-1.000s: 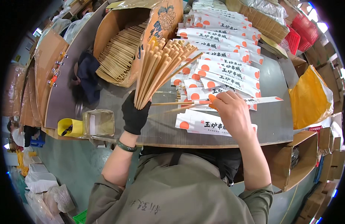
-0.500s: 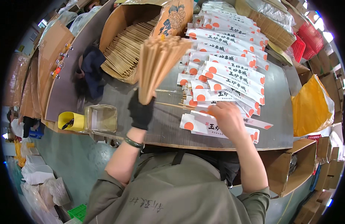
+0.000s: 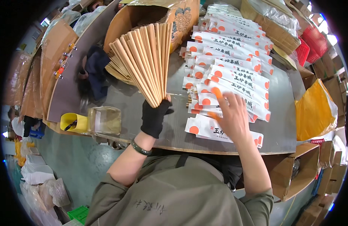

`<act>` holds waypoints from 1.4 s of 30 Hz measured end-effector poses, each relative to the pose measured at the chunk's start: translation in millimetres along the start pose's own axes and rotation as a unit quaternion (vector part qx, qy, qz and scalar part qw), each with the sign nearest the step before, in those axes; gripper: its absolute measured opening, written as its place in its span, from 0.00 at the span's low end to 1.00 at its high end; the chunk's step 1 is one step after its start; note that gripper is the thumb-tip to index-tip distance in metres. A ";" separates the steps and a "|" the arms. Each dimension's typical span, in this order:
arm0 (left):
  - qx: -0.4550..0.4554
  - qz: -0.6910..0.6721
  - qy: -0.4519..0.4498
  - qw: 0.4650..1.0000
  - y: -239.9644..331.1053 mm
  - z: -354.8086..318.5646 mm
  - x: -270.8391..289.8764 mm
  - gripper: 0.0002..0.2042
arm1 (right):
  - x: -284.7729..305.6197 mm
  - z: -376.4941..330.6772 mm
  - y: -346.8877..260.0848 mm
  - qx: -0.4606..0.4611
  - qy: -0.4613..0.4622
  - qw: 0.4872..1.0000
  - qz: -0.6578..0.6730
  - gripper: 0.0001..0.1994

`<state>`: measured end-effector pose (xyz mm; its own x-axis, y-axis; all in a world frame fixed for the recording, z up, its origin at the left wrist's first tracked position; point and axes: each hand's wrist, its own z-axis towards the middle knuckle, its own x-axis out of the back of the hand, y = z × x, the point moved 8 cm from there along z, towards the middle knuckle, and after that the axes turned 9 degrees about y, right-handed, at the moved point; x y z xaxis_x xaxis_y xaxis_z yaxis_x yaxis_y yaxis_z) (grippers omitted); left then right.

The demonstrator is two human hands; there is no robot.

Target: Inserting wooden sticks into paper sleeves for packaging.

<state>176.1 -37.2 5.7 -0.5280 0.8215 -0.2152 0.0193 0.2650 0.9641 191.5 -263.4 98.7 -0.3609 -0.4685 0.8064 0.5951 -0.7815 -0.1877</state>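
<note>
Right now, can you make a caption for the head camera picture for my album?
A black-gloved left hand holds fanned wooden sticks while the right hand is over white paper sleeves.

The left forearm (image 3: 129,165) angles inward to a black-gloved left hand (image 3: 154,118) curled in a grip, while the right hand (image 3: 234,116) hangs palm down, orange-covered thumb (image 3: 215,115) and forefinger (image 3: 217,93) spread.

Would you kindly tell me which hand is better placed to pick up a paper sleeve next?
Probably the right hand: it is over the paper sleeves, open and seemingly empty, while the left hand grips a bundle of wooden sticks.
</note>
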 end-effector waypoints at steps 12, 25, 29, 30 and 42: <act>0.056 -0.009 -0.068 0.996 -18.0 -18.8 22.4 0.12 | -17.8 -85.6 -34.4 0.074 -0.021 0.992 0.102 0.16; -0.166 0.248 -0.031 0.954 30.5 -16.7 73.9 0.11 | -7.3 -62.2 39.6 -0.348 -0.008 0.885 0.310 0.11; -0.199 0.313 -0.063 0.926 32.5 -12.4 84.6 0.15 | -2.7 -57.9 45.0 -0.350 -0.019 0.878 0.326 0.10; -0.237 0.348 -0.061 0.905 34.6 -11.5 88.3 0.15 | -1.3 -56.2 43.6 -0.340 -0.021 0.882 0.326 0.09; -0.096 0.098 -0.132 0.982 8.6 -37.1 -23.7 0.14 | -6.2 -22.4 -53.4 0.091 0.012 0.982 0.167 0.09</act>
<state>157.3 -73.1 24.8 -0.2908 0.9563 -0.0309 -0.0754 0.0093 0.9971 145.9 -228.0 91.1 -0.1399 -0.6969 0.7034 0.8011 -0.4972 -0.3333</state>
